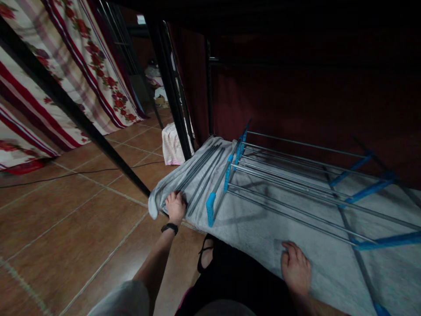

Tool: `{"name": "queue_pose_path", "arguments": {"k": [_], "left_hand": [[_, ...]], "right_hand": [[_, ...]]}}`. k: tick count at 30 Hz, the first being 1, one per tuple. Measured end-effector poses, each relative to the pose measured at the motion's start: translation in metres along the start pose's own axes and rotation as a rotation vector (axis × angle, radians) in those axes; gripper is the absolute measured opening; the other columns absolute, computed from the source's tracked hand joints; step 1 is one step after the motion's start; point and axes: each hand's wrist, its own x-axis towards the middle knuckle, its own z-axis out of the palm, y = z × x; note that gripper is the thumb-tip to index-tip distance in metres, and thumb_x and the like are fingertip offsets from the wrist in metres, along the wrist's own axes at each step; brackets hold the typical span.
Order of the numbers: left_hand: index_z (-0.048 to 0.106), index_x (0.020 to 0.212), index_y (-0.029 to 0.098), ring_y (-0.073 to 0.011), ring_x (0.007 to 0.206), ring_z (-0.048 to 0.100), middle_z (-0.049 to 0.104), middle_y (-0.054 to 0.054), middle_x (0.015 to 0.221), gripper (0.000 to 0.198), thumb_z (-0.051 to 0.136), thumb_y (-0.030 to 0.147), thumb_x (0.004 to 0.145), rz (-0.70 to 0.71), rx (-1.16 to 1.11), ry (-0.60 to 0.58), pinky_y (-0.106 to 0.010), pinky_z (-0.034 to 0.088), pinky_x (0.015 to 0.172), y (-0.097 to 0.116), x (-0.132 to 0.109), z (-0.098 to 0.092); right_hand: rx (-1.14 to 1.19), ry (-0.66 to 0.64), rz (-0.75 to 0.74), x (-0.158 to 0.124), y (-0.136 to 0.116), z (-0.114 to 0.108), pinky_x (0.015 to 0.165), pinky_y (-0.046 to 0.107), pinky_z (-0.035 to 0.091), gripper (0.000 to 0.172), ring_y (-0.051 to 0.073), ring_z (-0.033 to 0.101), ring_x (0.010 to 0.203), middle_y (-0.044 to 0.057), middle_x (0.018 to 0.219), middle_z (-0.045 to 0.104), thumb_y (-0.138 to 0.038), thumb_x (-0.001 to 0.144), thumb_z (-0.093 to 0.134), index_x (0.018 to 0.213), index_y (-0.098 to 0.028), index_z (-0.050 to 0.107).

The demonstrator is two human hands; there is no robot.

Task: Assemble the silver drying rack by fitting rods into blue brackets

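Note:
My left hand is at the near ends of several loose grey metal rods, its fingers curled down around some of them. The rods lie side by side on a light grey blanket. To their right stands a partly assembled rack with thin metal bars and blue plastic joints. A blue end cap sits on its nearest upright tube. My right hand rests on the blanket in front of the rack, fingers loosely bent and holding nothing I can see.
A black bed frame post slants across the left. Floral curtains hang beyond it over the tiled floor, where a dark cable runs. A pale cloth hangs behind the far post, and a dark red wall closes the back.

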Motion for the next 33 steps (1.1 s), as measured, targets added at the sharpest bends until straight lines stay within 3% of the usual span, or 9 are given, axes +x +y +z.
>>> {"name": "queue_pose_path", "arguments": {"k": [6, 9, 14, 20, 24, 28, 33], "left_hand": [[0.057, 0.132, 0.012, -0.0339, 0.12, 0.051, 0.054, -0.019, 0.135, 0.052, 0.047, 0.014, 0.081, 0.0, 0.002, -0.098, -0.045, 0.042, 0.098, 0.006, 0.0, -0.004], [0.06, 0.128, 0.014, -0.0327, 0.119, 0.051, 0.055, -0.017, 0.134, 0.05, 0.048, 0.012, 0.079, -0.01, -0.038, -0.09, -0.043, 0.042, 0.098, 0.013, 0.001, -0.006], [0.062, 0.122, 0.014, -0.0258, 0.11, 0.055, 0.06, -0.014, 0.118, 0.037, 0.042, 0.022, 0.092, 0.041, -0.188, -0.105, -0.037, 0.043, 0.099, 0.027, -0.008, -0.004], [0.061, 0.119, 0.012, -0.0294, 0.107, 0.055, 0.062, -0.017, 0.109, 0.035, 0.042, 0.019, 0.091, 0.056, -0.143, -0.179, -0.041, 0.044, 0.095, 0.042, -0.013, -0.004], [0.062, 0.109, 0.012, -0.0288, 0.106, 0.059, 0.063, -0.018, 0.109, 0.028, 0.047, 0.013, 0.085, -0.103, -0.301, -0.207, -0.04, 0.045, 0.092, 0.045, -0.005, -0.006], [0.063, 0.101, 0.013, -0.0258, 0.091, 0.066, 0.068, -0.015, 0.096, 0.021, 0.052, 0.016, 0.082, -0.321, -0.568, -0.245, -0.035, 0.048, 0.078, 0.042, 0.002, -0.006], [0.065, 0.096, 0.012, -0.0175, 0.062, 0.059, 0.061, -0.005, 0.068, 0.03, 0.045, 0.033, 0.088, -0.37, -0.719, -0.222, -0.027, 0.044, 0.058, 0.035, -0.006, -0.018]], "right_hand": [[-0.026, -0.017, -0.01, 0.0, 0.001, -0.001, 0.085, 0.037, 0.037, 0.036, 0.025, 0.06, 0.102, 0.01, 0.117, 0.066, -0.026, 0.093, 0.034, 0.115, -0.019, 0.062], [-0.039, -0.017, -0.011, -0.001, 0.002, 0.001, 0.085, 0.037, 0.037, 0.036, 0.025, 0.06, 0.1, 0.01, 0.115, 0.067, -0.025, 0.093, 0.035, 0.116, -0.019, 0.062], [-0.031, -0.022, -0.008, 0.001, 0.0, 0.001, 0.084, 0.036, 0.037, 0.035, 0.024, 0.059, 0.1, 0.01, 0.113, 0.067, -0.023, 0.091, 0.036, 0.114, -0.018, 0.061], [-0.067, -0.004, -0.023, 0.004, -0.004, -0.001, 0.082, 0.036, 0.037, 0.032, 0.024, 0.06, 0.096, 0.01, 0.11, 0.067, -0.022, 0.091, 0.037, 0.112, -0.019, 0.061], [-0.052, -0.006, -0.036, 0.003, -0.002, 0.001, 0.082, 0.037, 0.038, 0.032, 0.024, 0.06, 0.095, 0.01, 0.108, 0.067, -0.022, 0.09, 0.038, 0.112, -0.02, 0.061], [-0.035, -0.005, -0.024, 0.002, -0.001, 0.002, 0.081, 0.037, 0.038, 0.031, 0.025, 0.06, 0.096, 0.01, 0.11, 0.067, -0.024, 0.09, 0.039, 0.112, -0.02, 0.061], [-0.029, 0.009, -0.029, -0.001, -0.001, 0.004, 0.082, 0.039, 0.038, 0.031, 0.025, 0.06, 0.098, 0.01, 0.111, 0.066, -0.024, 0.09, 0.039, 0.111, -0.021, 0.061]]}}
